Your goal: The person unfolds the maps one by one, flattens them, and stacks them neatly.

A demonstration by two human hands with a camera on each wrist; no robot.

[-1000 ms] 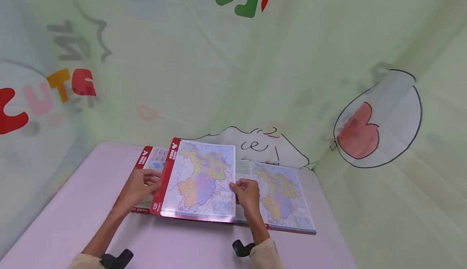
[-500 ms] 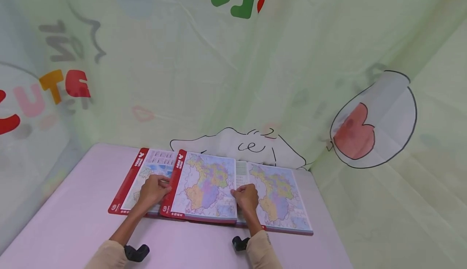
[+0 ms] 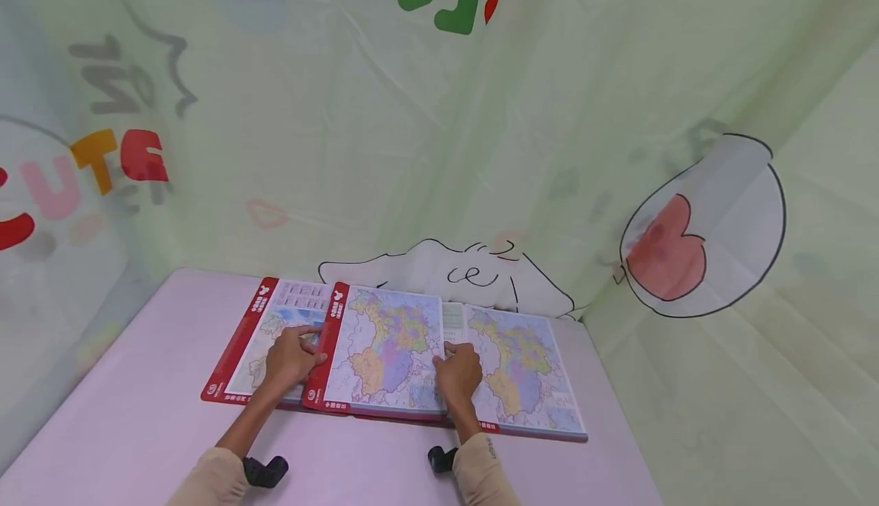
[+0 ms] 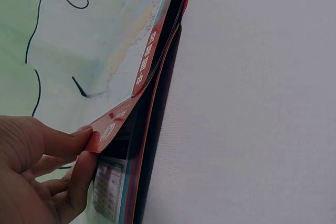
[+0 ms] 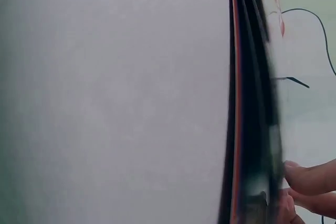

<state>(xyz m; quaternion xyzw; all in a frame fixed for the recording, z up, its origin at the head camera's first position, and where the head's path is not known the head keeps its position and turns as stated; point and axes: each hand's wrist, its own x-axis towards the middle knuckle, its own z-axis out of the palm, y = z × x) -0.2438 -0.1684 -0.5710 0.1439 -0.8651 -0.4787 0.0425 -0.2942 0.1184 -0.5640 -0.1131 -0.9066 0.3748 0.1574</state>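
A laminated map sheet (image 3: 391,349) with a red left border lies over the middle of two other maps in the head view. My left hand (image 3: 291,357) pinches its red border between thumb and fingers; in the left wrist view that border (image 4: 113,127) bends up off the layer below. At the sheet's right edge my right hand (image 3: 458,372) pinches it, thumb on top. The right wrist view has the right hand's thumb and fingers (image 5: 312,179) at the sheet's edge, with dark gaps between the layers.
Underneath, a map with a red border (image 3: 236,346) sticks out at left and another map (image 3: 525,369) at right. They lie on a pale pink table (image 3: 343,460). A printed fabric curtain (image 3: 412,147) hangs behind and along both sides.
The map sheet has come down from a raised position onto the other maps, with both hands still gripping its side edges. In the last half second the hands have shifted only slightly.
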